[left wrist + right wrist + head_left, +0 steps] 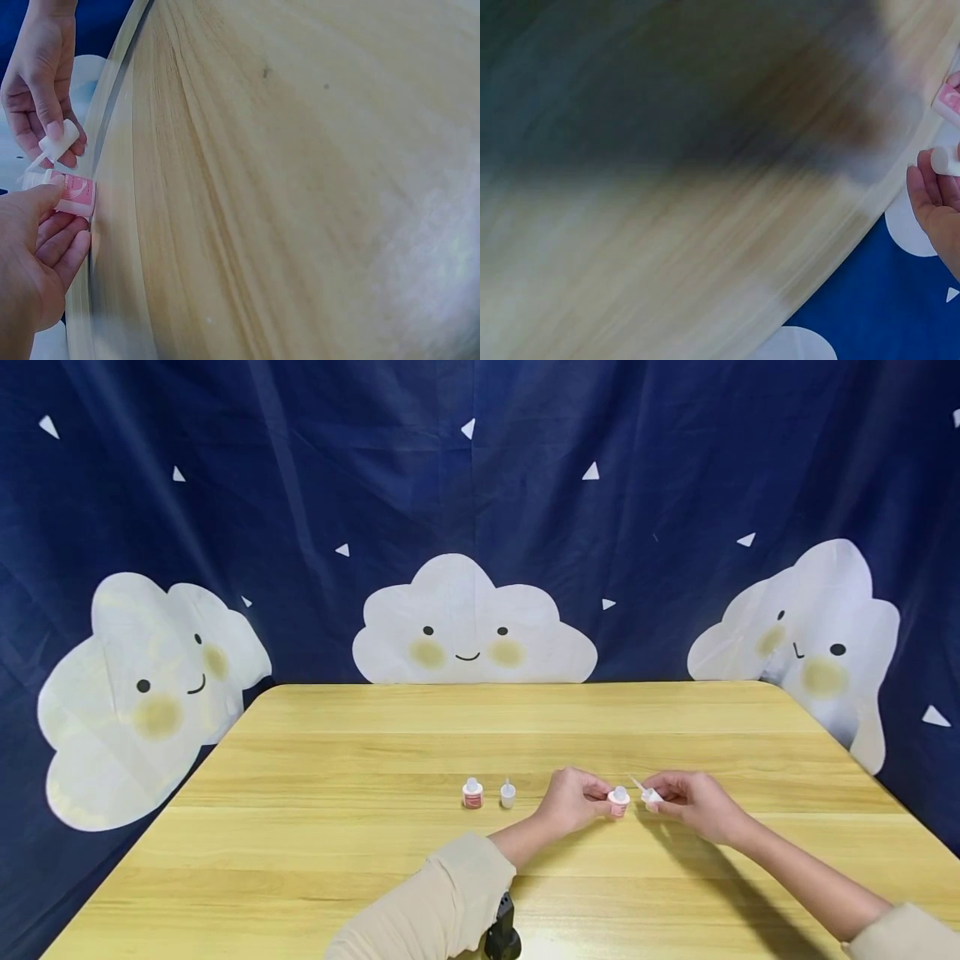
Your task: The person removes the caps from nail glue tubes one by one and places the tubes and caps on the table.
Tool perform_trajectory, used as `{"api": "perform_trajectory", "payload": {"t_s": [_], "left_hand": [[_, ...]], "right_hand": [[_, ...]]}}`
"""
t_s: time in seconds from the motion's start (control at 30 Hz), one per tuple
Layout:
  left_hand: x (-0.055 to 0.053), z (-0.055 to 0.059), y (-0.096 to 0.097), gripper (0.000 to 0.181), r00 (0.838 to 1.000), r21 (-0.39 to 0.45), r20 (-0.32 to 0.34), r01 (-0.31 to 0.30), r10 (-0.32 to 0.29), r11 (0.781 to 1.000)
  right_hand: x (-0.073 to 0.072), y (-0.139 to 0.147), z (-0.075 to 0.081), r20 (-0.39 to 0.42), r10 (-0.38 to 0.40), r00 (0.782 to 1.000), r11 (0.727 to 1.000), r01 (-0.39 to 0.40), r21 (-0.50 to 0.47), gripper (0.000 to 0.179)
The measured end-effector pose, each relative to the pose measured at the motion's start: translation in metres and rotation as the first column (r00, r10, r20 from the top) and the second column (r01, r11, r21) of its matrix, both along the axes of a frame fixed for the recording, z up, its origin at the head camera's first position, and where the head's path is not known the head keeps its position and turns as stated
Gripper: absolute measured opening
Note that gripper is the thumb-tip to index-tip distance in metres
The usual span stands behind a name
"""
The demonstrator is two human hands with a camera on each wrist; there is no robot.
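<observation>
My left hand (567,803) pinches a small pink-labelled bottle (618,806) between thumb and fingers. In the left wrist view the bottle (77,196) has a translucent neck, partly behind the thumb. Close beside it, my right hand (697,804) pinches a white cap (651,798) with a thin applicator stick pointing up and left. The left wrist view shows this cap (61,140) just above the bottle's neck, its stick overlapping it there. Only the fingers (928,184) and part of the cap (946,160) show at the right wrist view's edge.
Left of my hands, a second small bottle (472,795) with a red label stands on the wooden table (337,827). Next to it is another white cap (507,795), its stick upward. A black device (502,931) sits by my left sleeve. A dark blue curtain (300,485) hangs behind.
</observation>
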State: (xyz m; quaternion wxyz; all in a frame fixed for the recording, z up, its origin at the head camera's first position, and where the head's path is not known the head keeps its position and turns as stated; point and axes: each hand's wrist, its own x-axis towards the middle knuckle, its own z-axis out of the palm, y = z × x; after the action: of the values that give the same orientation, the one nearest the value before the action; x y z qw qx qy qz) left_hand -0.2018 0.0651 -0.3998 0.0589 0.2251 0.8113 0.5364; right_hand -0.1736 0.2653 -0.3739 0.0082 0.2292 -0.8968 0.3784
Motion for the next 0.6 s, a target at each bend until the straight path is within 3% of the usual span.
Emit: {"api": "perform_trajectory", "payload": {"t_s": [0.2,0.6], "left_hand": [[0.001,0.001,0.0,0.017,0.999,0.009,0.036,-0.007,0.007,1.0],[0.001,0.0,0.0,0.017,0.999,0.01,0.039,-0.014,0.013,1.0]], "right_hand": [[0.0,0.001,-0.003,0.05,-0.007,0.999,0.999,0.009,-0.044,0.021],[0.0,0.0,-0.011,0.014,-0.014,1.0,0.995,0.015,-0.094,0.017]]}}
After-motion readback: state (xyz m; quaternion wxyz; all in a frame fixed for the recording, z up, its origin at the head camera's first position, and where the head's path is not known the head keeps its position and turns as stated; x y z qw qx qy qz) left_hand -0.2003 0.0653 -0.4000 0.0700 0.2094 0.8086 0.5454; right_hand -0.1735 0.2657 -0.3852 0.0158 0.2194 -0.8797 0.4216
